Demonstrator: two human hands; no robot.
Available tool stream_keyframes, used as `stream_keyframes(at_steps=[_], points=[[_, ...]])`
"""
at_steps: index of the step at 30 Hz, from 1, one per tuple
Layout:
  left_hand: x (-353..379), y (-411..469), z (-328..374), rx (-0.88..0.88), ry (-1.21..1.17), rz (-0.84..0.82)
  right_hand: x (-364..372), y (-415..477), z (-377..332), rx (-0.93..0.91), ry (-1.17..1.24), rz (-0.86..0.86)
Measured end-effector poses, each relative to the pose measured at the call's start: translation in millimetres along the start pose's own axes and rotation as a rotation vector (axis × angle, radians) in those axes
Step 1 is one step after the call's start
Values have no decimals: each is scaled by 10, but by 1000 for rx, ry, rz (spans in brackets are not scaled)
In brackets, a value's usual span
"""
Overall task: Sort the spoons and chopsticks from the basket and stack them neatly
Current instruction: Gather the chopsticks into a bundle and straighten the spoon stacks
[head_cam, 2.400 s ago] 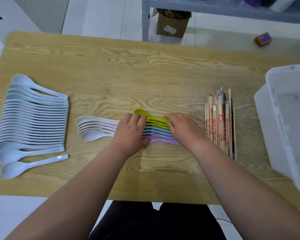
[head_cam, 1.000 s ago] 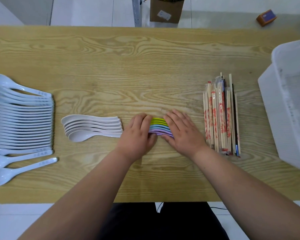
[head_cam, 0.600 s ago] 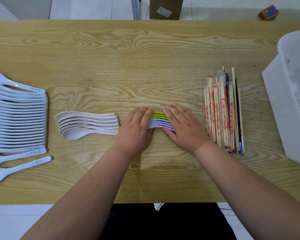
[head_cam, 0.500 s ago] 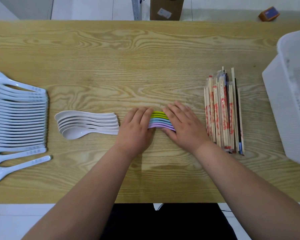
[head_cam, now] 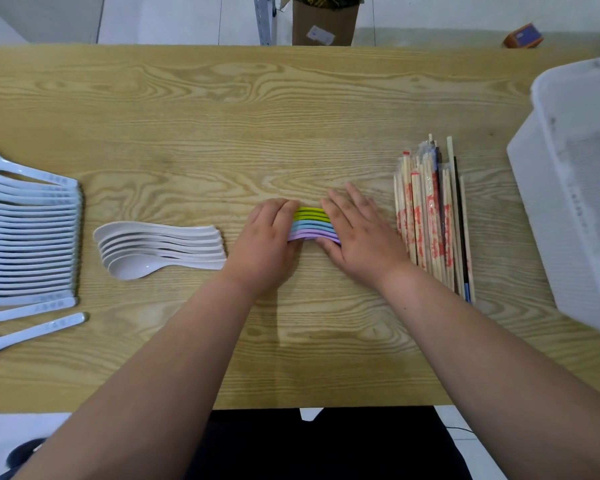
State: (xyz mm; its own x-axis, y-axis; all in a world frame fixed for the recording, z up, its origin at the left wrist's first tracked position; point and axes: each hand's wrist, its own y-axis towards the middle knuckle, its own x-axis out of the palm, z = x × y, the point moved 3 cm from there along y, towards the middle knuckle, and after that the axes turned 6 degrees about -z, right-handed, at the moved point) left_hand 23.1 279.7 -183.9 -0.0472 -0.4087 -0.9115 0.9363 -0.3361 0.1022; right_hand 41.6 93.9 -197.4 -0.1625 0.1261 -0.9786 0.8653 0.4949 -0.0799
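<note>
A row of coloured spoons (head_cam: 311, 224), green, blue and purple, lies mid-table between my hands. My left hand (head_cam: 269, 242) covers their left ends with fingers laid flat over them. My right hand (head_cam: 357, 239) presses flat on their right ends. A small stack of white spoons (head_cam: 160, 247) lies just left of my left hand. A long row of pale blue spoons (head_cam: 28, 237) fills the far left. Wrapped and bare chopsticks (head_cam: 430, 216) lie in a bundle to the right. The white basket (head_cam: 575, 188) stands at the right edge.
The wooden table (head_cam: 222, 116) has bare surface across its far half and in front of my arms. On the floor beyond stand a cardboard box (head_cam: 323, 22) and a small orange box (head_cam: 522, 36), with a metal shelf leg (head_cam: 262, 19) beside them.
My hands closed in on the coloured spoons and squared them into a tight row. In the last half second both hands stay nearly still.
</note>
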Motion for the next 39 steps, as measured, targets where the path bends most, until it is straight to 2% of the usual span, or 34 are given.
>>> stream_keyframes(at_steps=[6, 16, 20, 27, 33, 39], points=[[-31, 9, 8, 16, -3, -37, 6, 16, 21, -31, 0, -27], [-3, 20, -11, -8, 32, -96, 10, 34, 57, -60, 60, 33], [-11, 66, 13, -5, 22, -119, -27, 14, 102, -13, 85, 17], [6, 89, 58, 26, 12, 21, -13, 11, 101, 14, 22, -27], [8, 100, -4, 56, 35, -58, -24, 24, 124, 7, 38, -38], [42, 92, 0, 51, 51, -70, -27, 15, 117, -8, 31, -18]])
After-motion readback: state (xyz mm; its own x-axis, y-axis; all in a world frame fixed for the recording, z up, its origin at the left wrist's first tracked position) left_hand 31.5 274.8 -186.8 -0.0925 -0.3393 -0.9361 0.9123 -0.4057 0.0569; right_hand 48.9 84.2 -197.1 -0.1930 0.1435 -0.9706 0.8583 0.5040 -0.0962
